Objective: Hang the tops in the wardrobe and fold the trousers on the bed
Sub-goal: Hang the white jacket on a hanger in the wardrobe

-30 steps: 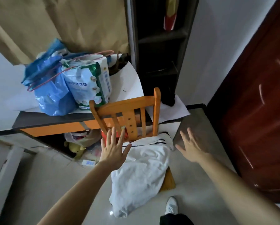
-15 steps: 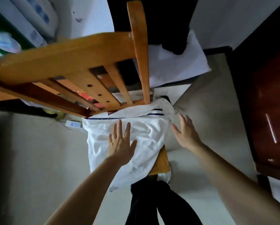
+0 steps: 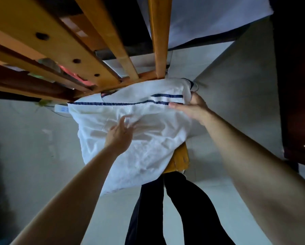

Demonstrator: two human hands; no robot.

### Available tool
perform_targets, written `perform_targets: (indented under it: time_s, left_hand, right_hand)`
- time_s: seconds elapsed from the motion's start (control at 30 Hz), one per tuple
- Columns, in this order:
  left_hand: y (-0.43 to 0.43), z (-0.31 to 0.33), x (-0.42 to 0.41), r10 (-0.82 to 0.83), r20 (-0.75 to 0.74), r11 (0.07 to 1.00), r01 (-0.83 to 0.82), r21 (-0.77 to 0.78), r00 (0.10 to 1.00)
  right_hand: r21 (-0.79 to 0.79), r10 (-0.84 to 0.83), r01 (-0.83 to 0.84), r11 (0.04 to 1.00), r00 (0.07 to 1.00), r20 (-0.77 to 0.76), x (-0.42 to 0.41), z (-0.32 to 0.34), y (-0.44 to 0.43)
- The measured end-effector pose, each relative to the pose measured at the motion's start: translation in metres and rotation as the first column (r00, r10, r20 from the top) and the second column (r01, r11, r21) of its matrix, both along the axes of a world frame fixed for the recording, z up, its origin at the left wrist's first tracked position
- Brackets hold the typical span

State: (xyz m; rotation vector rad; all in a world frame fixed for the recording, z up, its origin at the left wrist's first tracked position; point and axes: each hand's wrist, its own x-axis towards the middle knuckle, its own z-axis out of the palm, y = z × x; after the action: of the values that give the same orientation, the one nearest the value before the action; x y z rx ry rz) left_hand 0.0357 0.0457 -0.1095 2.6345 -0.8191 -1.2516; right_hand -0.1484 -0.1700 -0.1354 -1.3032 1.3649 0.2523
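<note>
The white garment [image 3: 144, 138] lies draped over the seat of a wooden chair [image 3: 159, 41]. Its upper edge is bunched against the foot of the chair back, and its lower hem hangs off the front of the seat. One orange corner of the seat [image 3: 180, 160] shows bare at the garment's right edge.

The right hand [image 3: 192, 106] grips the garment's upper right corner. Its thumb lies flat across the top of the cloth beside the dark blue stripes [image 3: 167, 95], and its fingers are curled behind the fold. The left hand [image 3: 120, 133] is at the middle of the garment with its fingers loose and spread. They are blurred, so I cannot tell whether they press the fabric.

Pale floor [image 3: 42, 147] lies open to the left of the chair and to its right, between the chair and a dark red door [image 3: 298, 85]. The slats of the chair back crowd close overhead. The person's legs [image 3: 183, 209], in black trousers, stand right at the front of the seat. A white power strip [image 3: 61, 109] lies on the floor just beside the garment's upper left corner.

The garment is soft, fine-ribbed and creased, with two narrow stripes along its top. The chair is smooth, varnished orange wood with round holes in one broad slat. The floor looks like glossy tile.
</note>
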Motion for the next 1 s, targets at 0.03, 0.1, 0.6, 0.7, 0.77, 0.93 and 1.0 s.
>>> perform_targets:
  time_s: [0.03, 0.1, 0.6, 0.7, 0.77, 0.93, 1.0]
  left_hand:
    - [0.000, 0.001, 0.004, 0.141, -0.060, 0.990, -0.142, -0.016, 0.988]
    - [0.004, 0.007, 0.009, 0.384, -0.202, 0.915, -0.400, -0.048, 0.901]
    - [0.030, -0.002, 0.001, 0.549, -0.177, 0.808, -0.573, -0.136, 0.817]
    - [0.034, -0.003, -0.002, 0.581, -0.149, 0.787, -0.599, -0.149, 0.800]
    - [0.037, -0.001, -0.005, 0.621, -0.170, 0.748, -0.643, -0.165, 0.766]
    - [0.057, 0.005, -0.007, 0.636, -0.185, 0.728, -0.662, -0.180, 0.749]
    - [0.065, 0.008, -0.010, 0.642, -0.187, 0.721, -0.668, -0.185, 0.744]
  right_hand:
    - [-0.099, 0.084, -0.089, 0.991, 0.995, -0.059, -0.003, 0.006, 0.008]
    - [-0.430, 0.265, -0.306, 0.850, 0.952, -0.153, -0.013, 0.011, 0.035]
    - [-0.538, 0.833, -0.793, 0.285, 0.483, -0.271, -0.042, 0.023, 0.179]
    - [-0.542, 0.824, -0.766, 0.345, 0.524, -0.217, -0.049, 0.037, 0.158]
    - [-0.472, 0.792, -0.732, 0.491, 0.600, -0.107, -0.055, 0.046, 0.146]
    - [-0.384, 0.380, -0.374, 0.844, 0.923, -0.065, -0.051, 0.051, 0.118]
    - [-0.359, 0.160, -0.181, 0.916, 0.983, -0.088, -0.043, 0.044, 0.108]
